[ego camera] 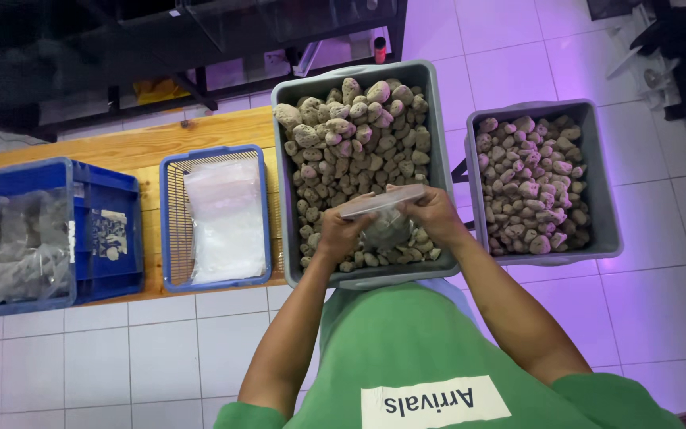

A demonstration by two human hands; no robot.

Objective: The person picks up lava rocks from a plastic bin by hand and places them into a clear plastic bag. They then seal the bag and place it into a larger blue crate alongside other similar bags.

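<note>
Both your hands pinch the top of a clear plastic bag over the middle grey bin of stones.

Your left hand and right hand, at the centre of the frame, are each closed on one end of the bag's flat upper edge, and the pouch, which seems to hold a few stones, hangs between them just above the pile. Keep both grips level and the edge taut, with the bag low over the grey bin, so anything that slips falls back among the stones. Right of it a second grey bin holds more stones, well apart from your hands. Left of centre a blue basket holds clear bags, and at the far left a blue crate holds filled ones. Nothing blocks your hands.
</note>
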